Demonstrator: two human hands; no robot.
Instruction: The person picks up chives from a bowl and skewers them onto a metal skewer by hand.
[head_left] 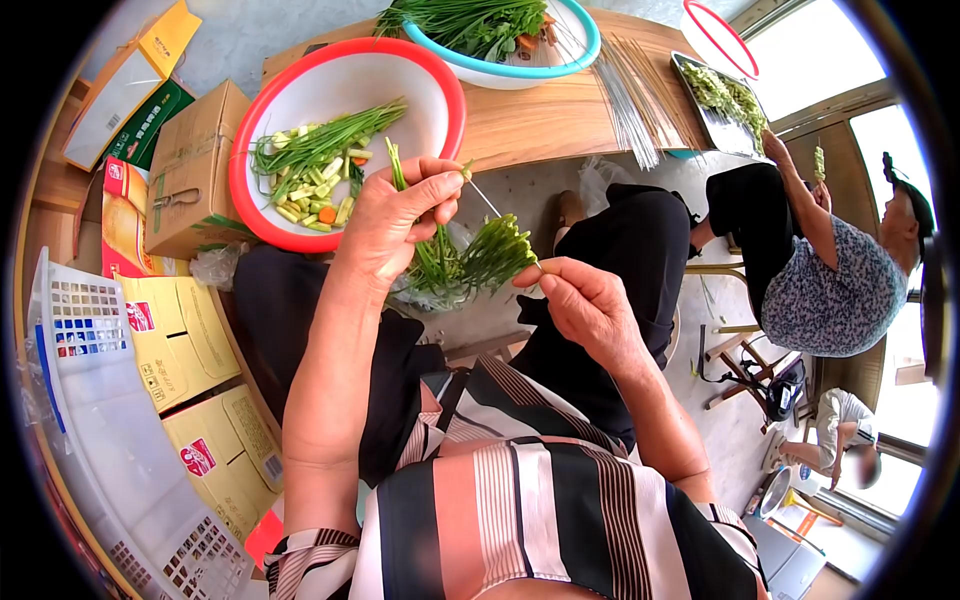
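Observation:
A thin skewer (485, 198) runs between my two hands over my lap. My left hand (405, 215) is closed, thumb and forefinger pinched at the skewer's upper end, with a bit of green between them. The fingers of my right hand (585, 305) pinch its lower end. Close to the right hand, a row of thin green stalks (498, 250) is packed along the skewer, their cut ends in a line. More loose green stalks (430, 265) hang beneath the left hand, partly hidden by it.
A red-rimmed basin (445, 75) holds cut vegetables and green stalks. Behind stand a blue-rimmed basin (590, 50) of greens and loose skewers (635, 90) on the wooden table (520, 125). At right, a person (835, 270) holds a skewer by a tray (690, 75). Cartons (190, 340) stand left.

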